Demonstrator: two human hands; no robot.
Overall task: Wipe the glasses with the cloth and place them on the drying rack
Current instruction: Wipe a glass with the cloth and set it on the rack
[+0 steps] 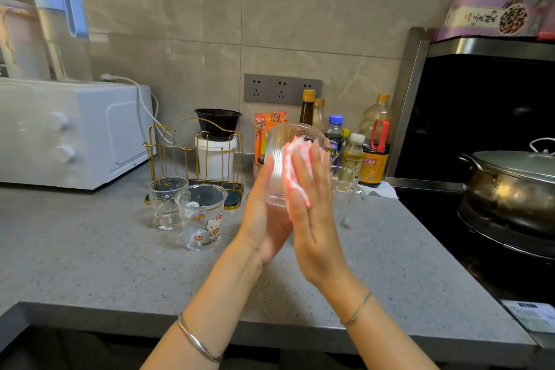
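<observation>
My left hand (264, 219) holds a clear ribbed glass (280, 141) tilted above the grey counter, thumb along its left side and the other fingers hidden behind it. With its fingers laid flat, my right hand (315, 213) presses a pink-and-white cloth (289, 171) against the glass's right side. An empty gold wire drying rack (192, 159) stands behind and to the left. In front of the rack stand a plain clear glass (166, 201) and a Hello Kitty glass (204, 216). A glass mug (348, 189) with a handle sits just right of my hands.
A white oven (75, 132) fills the left of the counter. A white tub with a black bowl on it (216, 156) stands behind the rack. Sauce and oil bottles (372, 159) line the wall. A lidded steel pot (510, 189) sits on the black stove at right.
</observation>
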